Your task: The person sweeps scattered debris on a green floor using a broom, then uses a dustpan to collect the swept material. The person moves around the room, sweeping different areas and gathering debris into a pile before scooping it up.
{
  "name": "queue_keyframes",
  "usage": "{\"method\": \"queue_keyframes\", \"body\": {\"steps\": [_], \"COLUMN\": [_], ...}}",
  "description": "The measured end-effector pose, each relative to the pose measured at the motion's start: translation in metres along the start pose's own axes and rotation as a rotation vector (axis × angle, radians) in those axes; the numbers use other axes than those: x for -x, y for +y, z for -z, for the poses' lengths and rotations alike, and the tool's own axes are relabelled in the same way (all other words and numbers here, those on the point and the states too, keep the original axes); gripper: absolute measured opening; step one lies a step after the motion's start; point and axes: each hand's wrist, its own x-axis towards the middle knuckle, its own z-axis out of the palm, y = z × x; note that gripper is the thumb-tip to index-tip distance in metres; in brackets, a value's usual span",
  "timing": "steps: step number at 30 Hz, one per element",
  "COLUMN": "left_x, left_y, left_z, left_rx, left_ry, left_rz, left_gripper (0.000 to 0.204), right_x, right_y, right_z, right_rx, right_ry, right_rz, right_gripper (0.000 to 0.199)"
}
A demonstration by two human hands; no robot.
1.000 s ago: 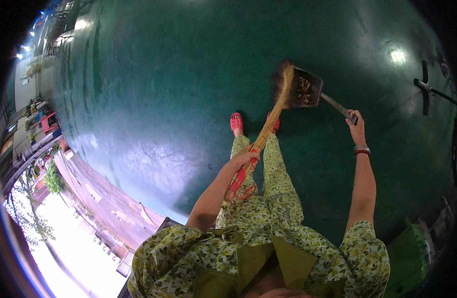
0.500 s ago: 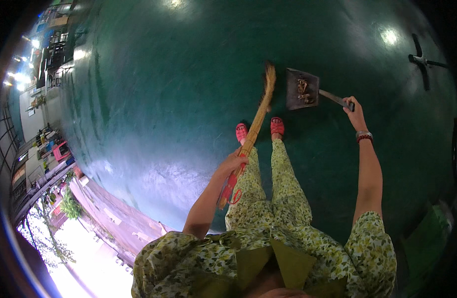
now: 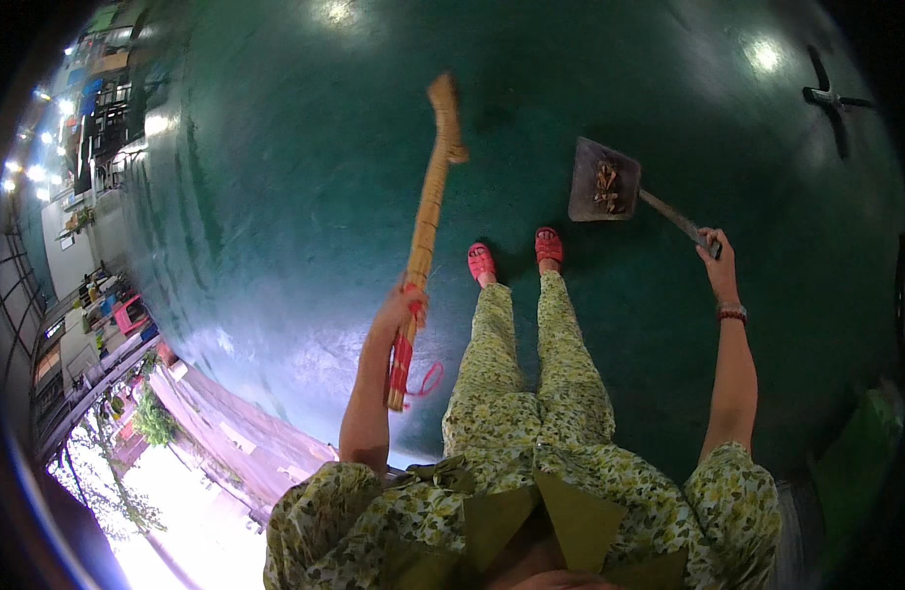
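Note:
My left hand grips the red-wrapped handle of a straw broom, with a red loop hanging beside it. The broom's bent straw end points away from me, above or on the green floor; I cannot tell whether it touches. My right hand is closed around the end of a dustpan's handle. The grey dustpan lies ahead and right of my feet, its opening turned to the left. A small heap of brown debris rests in it.
Green floor spreads all round. A black cross-shaped stand base is at the far right. Along the left edge are shelves and clutter with a pink stool, and a bright doorway. A green object stands near right.
My left hand has swung the broom leftward, away from the dustpan. My right hand and the dustpan's handle have shifted slightly nearer and right; the debris stays in the pan.

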Motion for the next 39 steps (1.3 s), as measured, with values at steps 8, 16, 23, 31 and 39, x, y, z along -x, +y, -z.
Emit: {"method": "queue_keyframes", "body": {"steps": [8, 16, 23, 31, 39], "left_x": [-0.095, -0.063, 0.001, -0.027, -0.206], "left_y": [0.054, 0.027, 0.059, 0.162, 0.275], "left_z": [0.025, -0.064, -0.042, 0.007, -0.018], "left_rx": [0.023, -0.004, 0.025, -0.412, -0.415], "left_ry": [0.030, -0.384, -0.440, 0.048, 0.110], "left_rz": [0.000, 0.310, 0.376, -0.214, -0.335], "left_gripper": [0.023, 0.028, 0.033, 0.048, 0.034], "right_x": [-0.001, 0.012, 0.009, 0.009, 0.002], "right_y": [-0.010, -0.007, 0.018, -0.016, 0.000], "right_z": [-0.025, -0.048, -0.052, -0.044, -0.039], "right_rx": [-0.166, -0.082, -0.199, -0.147, -0.098], "right_ry": [0.150, 0.229, 0.251, 0.246, 0.196], "right_rz": [-0.171, -0.194, -0.150, -0.213, -0.132], "right_gripper": [0.023, 0.023, 0.025, 0.023, 0.025]}}
